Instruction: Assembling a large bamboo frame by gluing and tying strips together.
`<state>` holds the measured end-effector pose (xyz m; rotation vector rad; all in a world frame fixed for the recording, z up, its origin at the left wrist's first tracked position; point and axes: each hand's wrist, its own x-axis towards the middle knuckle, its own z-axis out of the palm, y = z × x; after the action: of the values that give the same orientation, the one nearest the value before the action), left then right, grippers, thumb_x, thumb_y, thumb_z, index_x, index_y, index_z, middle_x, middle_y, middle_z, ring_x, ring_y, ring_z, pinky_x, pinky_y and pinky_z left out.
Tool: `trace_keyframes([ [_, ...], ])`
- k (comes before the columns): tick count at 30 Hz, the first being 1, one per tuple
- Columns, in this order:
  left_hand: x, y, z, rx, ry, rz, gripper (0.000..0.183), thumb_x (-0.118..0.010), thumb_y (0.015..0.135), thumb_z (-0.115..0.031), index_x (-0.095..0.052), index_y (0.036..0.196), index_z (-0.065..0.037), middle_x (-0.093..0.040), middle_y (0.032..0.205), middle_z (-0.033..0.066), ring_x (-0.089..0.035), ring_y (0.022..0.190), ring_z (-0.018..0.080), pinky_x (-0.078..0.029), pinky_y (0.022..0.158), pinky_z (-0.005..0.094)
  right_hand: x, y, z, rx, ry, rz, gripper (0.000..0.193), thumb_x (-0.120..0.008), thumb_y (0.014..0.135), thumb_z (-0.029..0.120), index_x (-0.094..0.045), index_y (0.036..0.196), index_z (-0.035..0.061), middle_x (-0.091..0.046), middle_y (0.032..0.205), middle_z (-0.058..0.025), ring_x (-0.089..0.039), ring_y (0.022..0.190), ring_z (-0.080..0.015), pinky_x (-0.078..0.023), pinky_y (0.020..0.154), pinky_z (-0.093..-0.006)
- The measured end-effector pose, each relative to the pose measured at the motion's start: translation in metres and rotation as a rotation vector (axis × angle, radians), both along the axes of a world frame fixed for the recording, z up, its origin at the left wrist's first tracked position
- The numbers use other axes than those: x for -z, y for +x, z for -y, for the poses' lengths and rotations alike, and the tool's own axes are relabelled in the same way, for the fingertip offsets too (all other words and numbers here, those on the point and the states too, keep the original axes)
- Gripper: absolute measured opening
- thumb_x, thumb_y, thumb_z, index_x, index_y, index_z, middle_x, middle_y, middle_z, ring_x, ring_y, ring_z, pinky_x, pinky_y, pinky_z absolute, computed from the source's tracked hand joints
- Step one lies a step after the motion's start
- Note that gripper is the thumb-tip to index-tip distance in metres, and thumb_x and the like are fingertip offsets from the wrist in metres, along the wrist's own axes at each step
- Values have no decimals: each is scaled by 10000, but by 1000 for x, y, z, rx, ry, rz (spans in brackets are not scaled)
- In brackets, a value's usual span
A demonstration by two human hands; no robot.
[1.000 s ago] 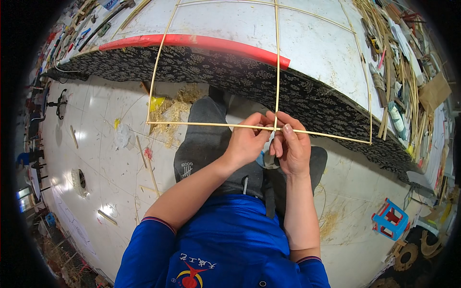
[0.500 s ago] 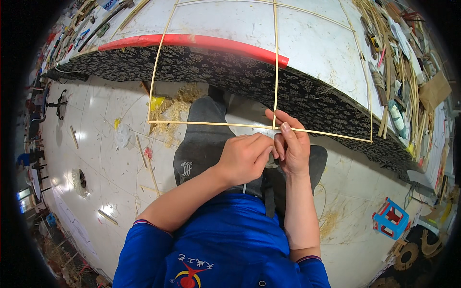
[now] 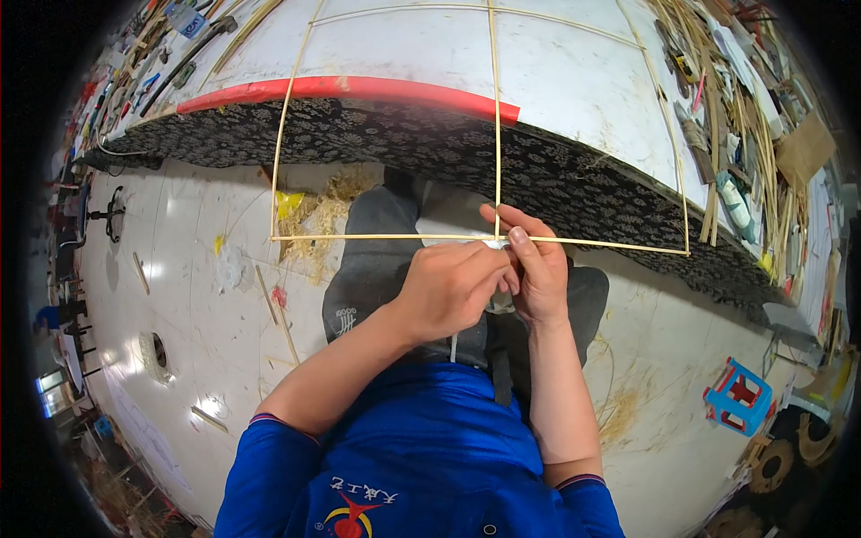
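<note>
Right grip: my right hand (image 3: 541,278) is closed at the near strip (image 3: 377,237) of the frame, thumb on it just right of the joint, with a finger reaching up behind the middle strip (image 3: 497,161).
Left grip: my left hand (image 3: 448,289) is curled, fingertips drawn together just below the joint and close against the right fingers; I cannot tell whether anything is pinched inside.
Frame: thin pale wooden strips; the near side lies across in front of me, over my legs, and the far part reaches over the worktop (image 3: 574,99).
Joint: the middle strip meets the near strip beside my right thumb.
Worktop edge: a red band (image 3: 359,87) runs along part of it, and a black flowered cloth (image 3: 350,134) hangs below.
Worktop right: loose wooden strips (image 3: 760,148) in a heap, near a brown sheet (image 3: 804,148).
Worktop left: a dark long-handled tool (image 3: 199,49) among other tools.
Floor: shavings (image 3: 312,255) left of my legs; a blue and red stool (image 3: 737,405) off to the right.
</note>
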<state>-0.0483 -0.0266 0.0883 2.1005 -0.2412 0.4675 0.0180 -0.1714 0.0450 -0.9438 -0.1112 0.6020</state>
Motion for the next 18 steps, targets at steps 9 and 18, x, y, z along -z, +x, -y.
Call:
trace_keyframes([
  [9,-14,24,-16,66,250,41,106,-690,849,-39,-679,953,-58,-671,806,101,-659,709,314,-520,636,387,5,-1,1,3,16,-9,336,-524,1059,159,-575,1326,-38,-688,1254,-186,-439,457,-51,-418,441,-212],
  [18,-28,28,-32,-57,200,-56,14,-692,862,-50,-678,863,-52,-636,760,96,-628,700,281,-491,649,379,2,-2,4,18,-60,13,329,-522,1057,162,-590,1315,-31,-705,1198,-179,-435,446,-47,-434,437,-223],
])
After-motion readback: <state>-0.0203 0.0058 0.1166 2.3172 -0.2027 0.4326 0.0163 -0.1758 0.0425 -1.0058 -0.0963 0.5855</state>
